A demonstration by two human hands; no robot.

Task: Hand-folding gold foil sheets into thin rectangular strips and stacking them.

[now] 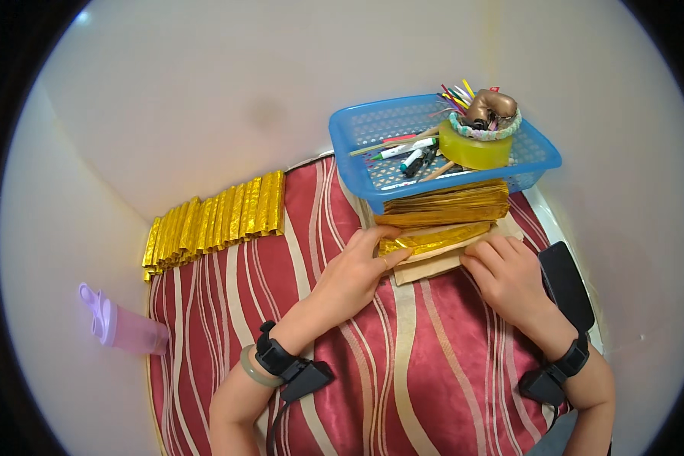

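A sheet of gold foil paper [441, 239], partly folded over, lies between my hands on pale tan paper [427, 269]. My left hand [357, 267] pinches its left end, with thumb and forefinger on the gold part. At the other end, the curled fingers of my right hand [503, 272] grip the edge of the sheet; their tips are partly hidden. Just beyond is a thick stack of gold paper [447, 204]. A row of narrow folded gold strips [216, 222] lies at the far left of the striped cloth.
Behind the stack stands a blue plastic basket [363, 182] with markers, sticks and a yellow tape roll [475, 150]. A black phone [567, 285] lies beside my right wrist. At the left edge is a purple lidded bottle [133, 327]. The red striped cloth [372, 365] meets pale walls.
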